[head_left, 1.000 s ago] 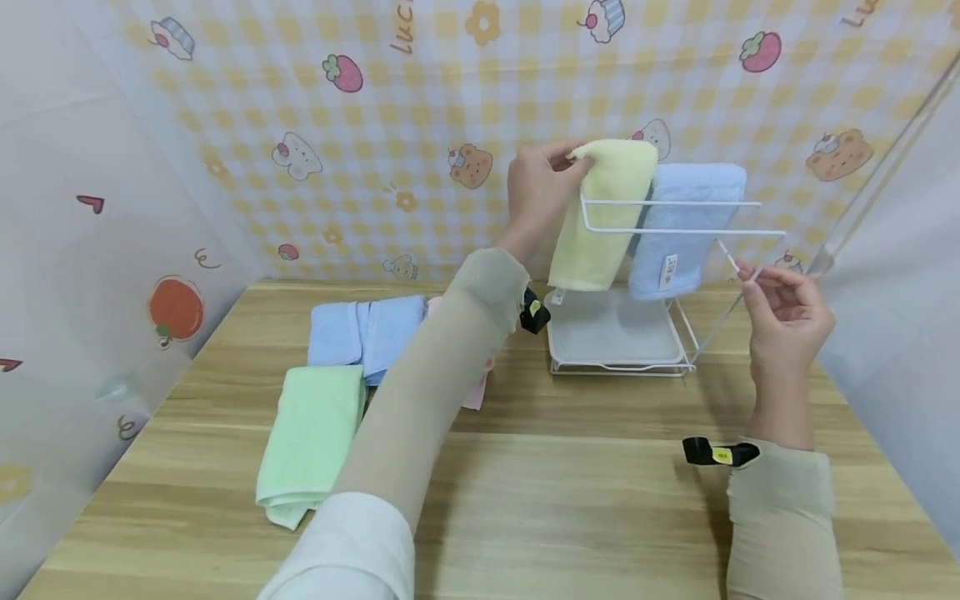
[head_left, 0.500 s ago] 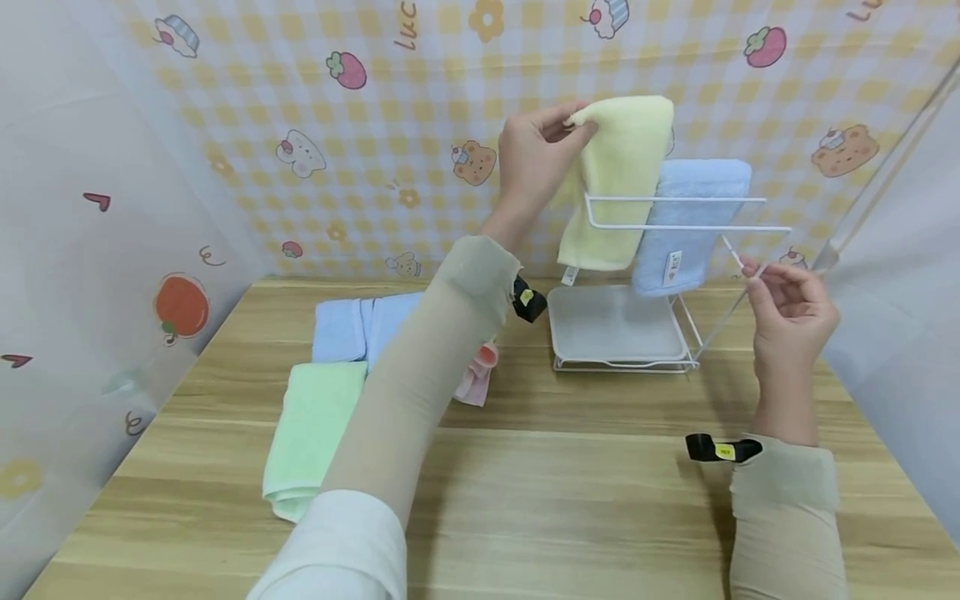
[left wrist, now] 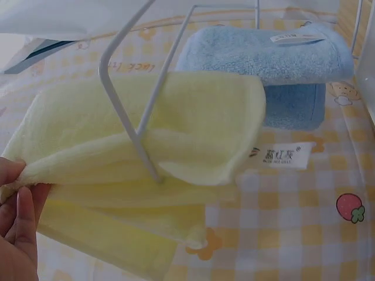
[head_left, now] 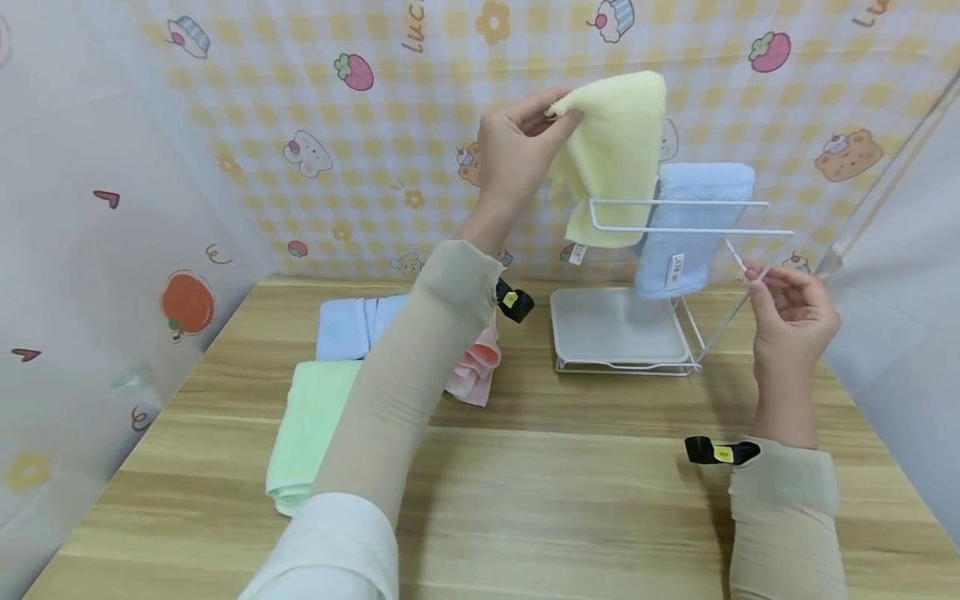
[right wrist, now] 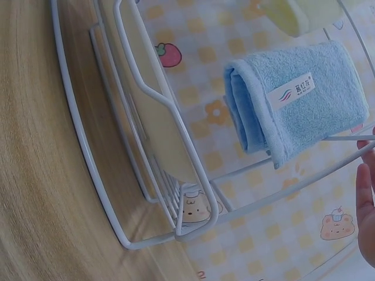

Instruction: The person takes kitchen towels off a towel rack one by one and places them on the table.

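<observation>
In the head view my left hand (head_left: 517, 154) pinches the upper left corner of a pale yellow towel (head_left: 618, 150). The towel rises above the white wire rack (head_left: 693, 231), its lower part behind the front bars. In the left wrist view the rack's bent wire end (left wrist: 120, 102) crosses the towel (left wrist: 205, 117); whether a bar still bears it is hard to tell. My right hand (head_left: 791, 325) pinches the rack's slanting side wire. A folded blue towel (head_left: 693, 225) hangs on the rack to the right of the yellow one, its label (right wrist: 291, 92) showing in the right wrist view.
The rack's base holds a shallow white tray (head_left: 618, 325). On the wooden table (head_left: 570, 500), at left, lie a green folded towel (head_left: 315, 425), a blue towel (head_left: 345, 327) and a pink cloth (head_left: 474, 375), partly behind my left arm. A checked cloth backdrop (head_left: 420, 108) stands behind.
My left hand has moved up and a little left, lifting the yellow towel so that its lower edge is higher. My right hand stays on the rack wire, and the blue towel hangs as before.
</observation>
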The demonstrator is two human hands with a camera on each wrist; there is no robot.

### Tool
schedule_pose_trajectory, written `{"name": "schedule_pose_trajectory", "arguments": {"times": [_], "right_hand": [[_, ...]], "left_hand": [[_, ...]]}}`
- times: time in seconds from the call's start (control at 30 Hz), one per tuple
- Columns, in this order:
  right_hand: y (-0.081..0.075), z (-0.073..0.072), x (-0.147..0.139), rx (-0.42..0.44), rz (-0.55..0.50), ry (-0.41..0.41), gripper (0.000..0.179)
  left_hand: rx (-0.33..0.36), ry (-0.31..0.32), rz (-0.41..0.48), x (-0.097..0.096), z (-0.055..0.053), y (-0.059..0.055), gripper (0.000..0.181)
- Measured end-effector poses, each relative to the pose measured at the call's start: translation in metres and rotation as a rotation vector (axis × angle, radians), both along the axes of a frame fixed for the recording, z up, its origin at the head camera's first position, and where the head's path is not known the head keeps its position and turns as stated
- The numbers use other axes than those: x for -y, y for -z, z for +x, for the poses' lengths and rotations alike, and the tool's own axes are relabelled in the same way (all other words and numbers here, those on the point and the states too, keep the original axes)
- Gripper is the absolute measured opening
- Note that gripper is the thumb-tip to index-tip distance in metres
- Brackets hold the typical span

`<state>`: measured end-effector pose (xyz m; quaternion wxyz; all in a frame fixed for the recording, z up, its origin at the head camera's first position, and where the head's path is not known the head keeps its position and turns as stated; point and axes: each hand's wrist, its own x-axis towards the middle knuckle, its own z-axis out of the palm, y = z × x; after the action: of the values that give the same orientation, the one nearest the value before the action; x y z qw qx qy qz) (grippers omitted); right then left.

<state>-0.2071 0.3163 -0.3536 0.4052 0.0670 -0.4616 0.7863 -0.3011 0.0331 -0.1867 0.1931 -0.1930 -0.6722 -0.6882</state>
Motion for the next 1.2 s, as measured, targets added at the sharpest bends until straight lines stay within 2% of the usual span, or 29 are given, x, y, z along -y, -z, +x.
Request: {"name": "schedule_pose_trajectory", "arguments": {"times": [0.17,0.27,0.53,0.7,0.93,1.2], "right_hand": [[0.0,0.0,0.0,-0.009,0.001,0.011,0.017],[0.001,0.0,0.0,-0.008,0.018,0.014,0.017],[-0.001,0.001,0.001,0.008,0.017,0.03,0.018],[-0.001,0.002,0.002,0.008,0.014,0.023,0.017],[0.001,0.002,0.001,-0.014,0.031,0.02,0.017],[0.001,0.002,0.0,-0.027,0.045,0.011,0.016]], "left_hand": [[0.006,-0.006,0.002,0.01,0.003,-0.003,0.027],[0.006,-0.017,0.033,0.016,0.003,-0.004,0.027],[-0.073,-0.028,0.097,0.029,0.002,-0.007,0.026],[-0.079,-0.034,0.134,0.038,0.004,-0.007,0.027],[-0.077,-0.036,0.211,0.048,0.001,-0.001,0.03],[-0.089,-0.059,0.225,0.053,0.008,-0.002,0.031]]}}
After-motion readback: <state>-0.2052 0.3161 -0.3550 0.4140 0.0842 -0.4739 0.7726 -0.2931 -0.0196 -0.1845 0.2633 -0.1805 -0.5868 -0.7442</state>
